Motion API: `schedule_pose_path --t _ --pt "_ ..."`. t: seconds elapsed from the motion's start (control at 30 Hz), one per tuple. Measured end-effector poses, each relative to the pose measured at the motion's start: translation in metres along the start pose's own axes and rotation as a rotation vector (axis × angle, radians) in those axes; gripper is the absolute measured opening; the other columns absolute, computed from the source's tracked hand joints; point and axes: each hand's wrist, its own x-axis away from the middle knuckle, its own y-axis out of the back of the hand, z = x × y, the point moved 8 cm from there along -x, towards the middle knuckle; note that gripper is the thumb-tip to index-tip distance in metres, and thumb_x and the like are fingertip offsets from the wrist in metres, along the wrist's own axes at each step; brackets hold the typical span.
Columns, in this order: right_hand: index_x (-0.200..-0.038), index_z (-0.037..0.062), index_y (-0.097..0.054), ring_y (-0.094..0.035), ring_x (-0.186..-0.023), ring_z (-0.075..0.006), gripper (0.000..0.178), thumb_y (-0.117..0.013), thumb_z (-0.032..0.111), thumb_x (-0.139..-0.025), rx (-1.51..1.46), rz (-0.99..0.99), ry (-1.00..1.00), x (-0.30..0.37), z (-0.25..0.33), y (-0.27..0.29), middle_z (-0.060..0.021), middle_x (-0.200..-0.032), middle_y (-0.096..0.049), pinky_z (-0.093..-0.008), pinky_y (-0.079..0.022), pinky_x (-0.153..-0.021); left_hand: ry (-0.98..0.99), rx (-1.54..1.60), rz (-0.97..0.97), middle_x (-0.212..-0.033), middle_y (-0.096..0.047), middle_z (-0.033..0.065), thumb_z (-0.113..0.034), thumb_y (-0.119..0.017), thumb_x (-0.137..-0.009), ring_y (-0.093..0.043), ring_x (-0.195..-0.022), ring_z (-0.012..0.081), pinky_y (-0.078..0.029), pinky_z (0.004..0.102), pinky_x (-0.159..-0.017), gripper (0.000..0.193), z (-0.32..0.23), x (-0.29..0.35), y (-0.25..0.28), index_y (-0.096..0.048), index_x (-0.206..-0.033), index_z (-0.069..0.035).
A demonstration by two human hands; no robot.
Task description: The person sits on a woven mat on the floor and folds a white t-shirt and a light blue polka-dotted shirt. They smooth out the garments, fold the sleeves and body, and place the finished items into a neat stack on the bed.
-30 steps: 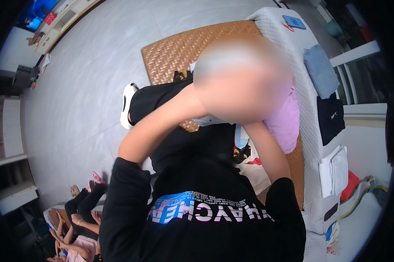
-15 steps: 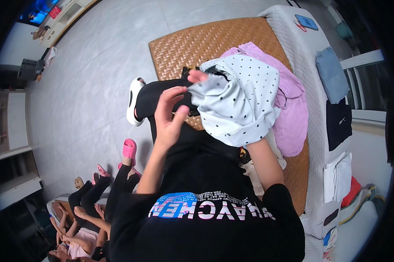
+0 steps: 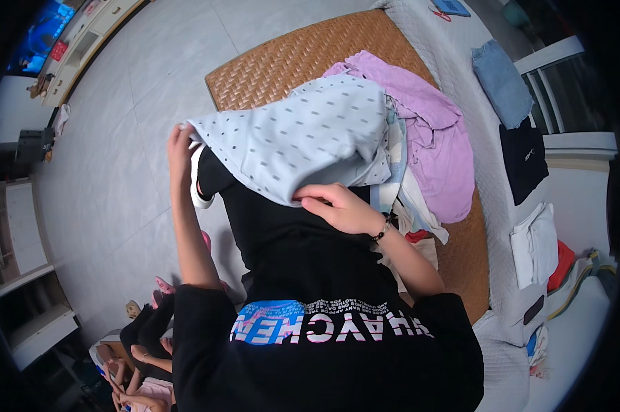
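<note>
A pale blue garment with dark dots [image 3: 303, 130] is spread over my lap and the woven mat; its exact kind does not show. My left hand [image 3: 179, 141] is closed on its far-left corner and pulls the edge taut. Near the middle of the lower edge, my right hand [image 3: 341, 208] grips the cloth between thumb and fingers. Beyond the garment's right side lies a crumpled pink-purple garment [image 3: 439, 147], with striped cloth [image 3: 396, 154] partly showing beneath the dotted one.
The clothes lie on a brown woven mat [image 3: 303, 62]. Along the white quilted sofa back [image 3: 488, 172] rest folded blue jeans [image 3: 501, 82], a folded black garment [image 3: 523, 165] and folded white cloth [image 3: 534, 247]. Other people [image 3: 142, 357] sit at the lower left.
My right hand has come out from inside the dotted garment and now grips its edge. My left hand has moved left, taking a corner, and the garment has been stretched out leftward.
</note>
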Motion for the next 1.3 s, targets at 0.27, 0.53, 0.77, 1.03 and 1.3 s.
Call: schedule_pose_path --t 0.27,0.53,0.77,1.03,1.3 --pt "-0.100 0.0035 -0.069 -0.066 -0.087 -0.0288 0.018 -0.068 0.012 -0.084 0.683 -1.046 0.217 0.054 -0.014 0.074 -0.0107 -0.086 -0.069 -0.0375 -0.051 -0.077 -0.272 -0.389 0.129 -0.093 -0.068 0.0090 -0.016 -0.063 -0.090 -0.062 -0.088 0.0176 -0.050 0.0341 -0.082 0.025 0.012 0.050 -0.095 -0.065 -0.106 0.003" --pt "-0.092 0.0067 -0.068 -0.063 -0.072 -0.0285 0.014 -0.070 0.014 -0.080 0.752 -1.159 0.218 0.055 -0.019 0.101 -0.0072 -0.079 -0.065 -0.0386 -0.051 -0.064 0.075 -0.543 1.148 -0.074 -0.066 0.0098 -0.023 -0.051 -0.096 -0.066 -0.075 0.0182 -0.050 0.0339 -0.070 0.028 0.056 0.162 -0.265 -0.061 -0.090 0.002" --pt "-0.092 0.0057 -0.070 -0.057 -0.057 -0.0177 0.022 -0.069 0.003 -0.070 0.812 -0.850 0.812 0.059 0.105 0.003 -0.0006 -0.065 -0.049 -0.0294 -0.047 -0.051 0.381 -0.061 0.767 -0.087 -0.067 0.0164 -0.022 -0.051 -0.095 -0.065 -0.085 0.0211 -0.049 0.0367 -0.078 0.027 0.044 0.136 -0.272 -0.059 -0.097 0.003" --pt "-0.087 0.0064 -0.068 -0.055 -0.059 -0.0137 0.016 -0.067 0.007 -0.071 0.823 -0.928 0.859 0.030 0.140 0.002 0.0013 -0.067 -0.050 -0.0260 -0.044 -0.050 0.322 0.163 0.720 -0.093 -0.065 0.0165 -0.023 -0.051 -0.095 -0.063 -0.092 0.0222 -0.048 0.0371 -0.082 0.026 0.013 0.136 -0.230 -0.057 -0.102 0.002" --pt "-0.086 0.0070 -0.067 -0.055 -0.068 -0.0155 0.013 -0.064 0.009 -0.073 0.872 -0.826 0.869 0.034 0.129 -0.027 0.0004 -0.070 -0.051 -0.0283 -0.044 -0.064 0.252 0.249 0.659 -0.100 -0.063 0.0166 -0.023 -0.051 -0.096 -0.060 -0.099 0.0233 -0.047 0.0375 -0.086 0.027 -0.008 0.135 -0.209 -0.056 -0.108 0.001"
